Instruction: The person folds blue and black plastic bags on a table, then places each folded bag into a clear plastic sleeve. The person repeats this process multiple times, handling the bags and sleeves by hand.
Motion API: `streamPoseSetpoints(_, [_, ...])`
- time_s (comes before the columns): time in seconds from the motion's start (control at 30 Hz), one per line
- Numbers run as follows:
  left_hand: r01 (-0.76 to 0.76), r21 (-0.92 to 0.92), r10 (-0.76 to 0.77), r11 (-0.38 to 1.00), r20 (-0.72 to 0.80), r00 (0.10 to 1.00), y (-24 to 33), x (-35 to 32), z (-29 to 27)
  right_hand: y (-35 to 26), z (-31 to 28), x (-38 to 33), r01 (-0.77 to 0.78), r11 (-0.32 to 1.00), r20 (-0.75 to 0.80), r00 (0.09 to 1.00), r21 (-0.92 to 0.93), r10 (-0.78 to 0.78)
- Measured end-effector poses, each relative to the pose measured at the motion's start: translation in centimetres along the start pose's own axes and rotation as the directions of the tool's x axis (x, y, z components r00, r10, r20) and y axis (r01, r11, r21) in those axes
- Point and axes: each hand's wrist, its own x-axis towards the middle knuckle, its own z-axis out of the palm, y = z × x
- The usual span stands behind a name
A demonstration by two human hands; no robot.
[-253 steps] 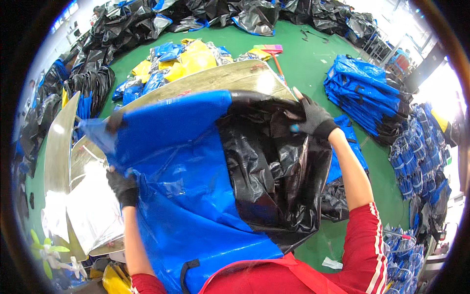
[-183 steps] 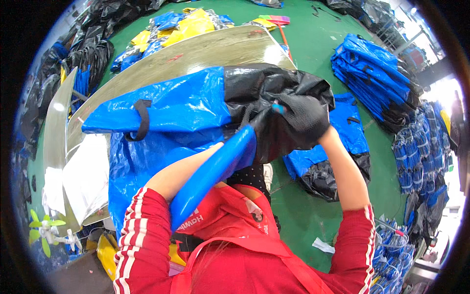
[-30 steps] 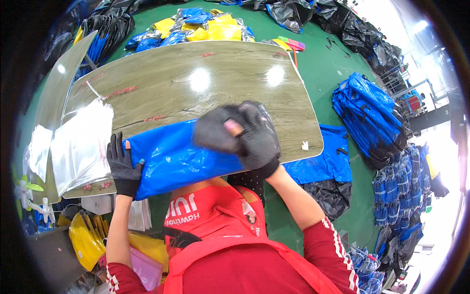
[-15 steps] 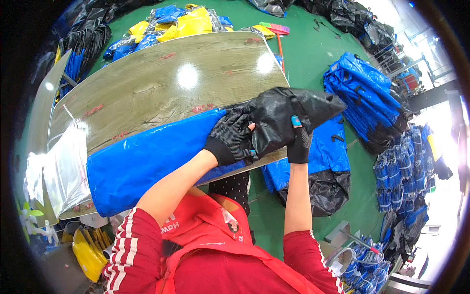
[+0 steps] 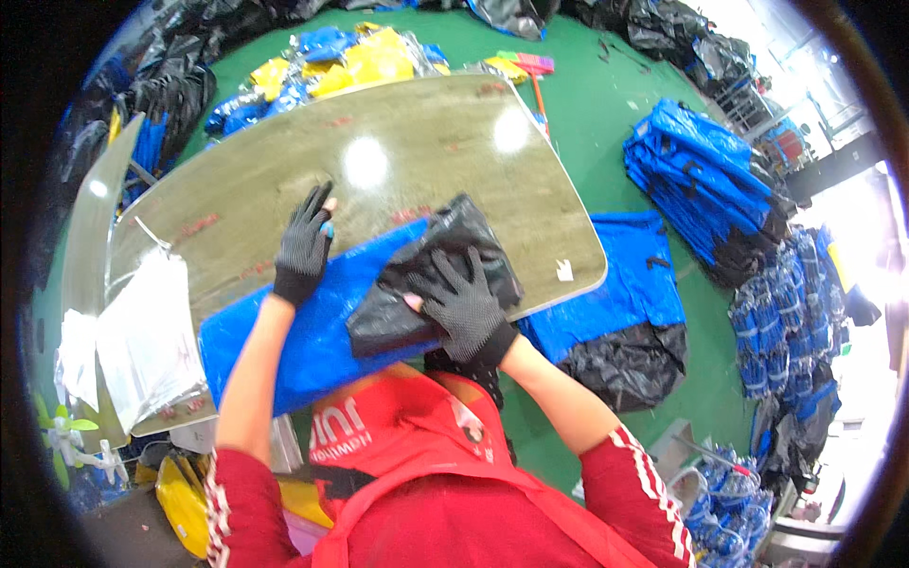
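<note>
A blue sheet-like bag (image 5: 256, 343) of shiny woven plastic lies flat along the near side of the wood-patterned table (image 5: 256, 199). Its black end (image 5: 402, 293) is folded back over the blue part. My right hand (image 5: 464, 308), in a dark dotted glove with bare fingertips, presses on the black fold with fingers spread. Over the far edge of the blue part, toward the left, is my left hand (image 5: 308, 246), gloved the same way. Its fingers are stretched out and it grips nothing.
Clear plastic sleeves (image 5: 147, 341) lie at the table's left end. Beyond its far edge, yellow and blue packages (image 5: 369, 62) are heaped on the green floor. A blue-and-black bag (image 5: 615, 293) lies right of the table, near a stack of blue bags (image 5: 696, 180).
The black end, held out to the right before, now lies folded leftward on the blue part. My left hand has let go and moved left; my right hand has moved left onto the fold.
</note>
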Motion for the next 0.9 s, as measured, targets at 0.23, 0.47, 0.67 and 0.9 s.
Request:
streamPoseSetpoints(0.23, [-0.207, 0.127, 0.133, 0.97, 0.437, 0.89, 2.5, -9.6, 4.1, 4.5, 0.1, 3.9, -0.288, 0.921, -0.339, 0.921, -0.262, 0.192])
streamPoseSetpoints(0.47, [-0.155, 0.082, 0.111, 0.985, 0.39, 0.914, 2.0, -9.1, 3.7, 2.9, 3.3, 7.3, -0.523, 0.799, -0.235, 0.851, -0.297, 0.469])
streamPoseSetpoints(0.67, [0.712, 0.527, -0.738, 0.464, -0.216, 0.64, -1.9, -17.7, -9.1, -2.9, 5.3, 6.5, -0.27, 0.908, -0.141, 0.962, -0.321, 0.236])
streamPoseSetpoints(0.9, [0.813, -0.32, -0.873, 0.486, -0.15, 0.463, -4.3, -33.7, -11.4, -8.6, 9.5, 10.9, -0.144, 0.979, -0.015, 0.99, -0.146, 0.144])
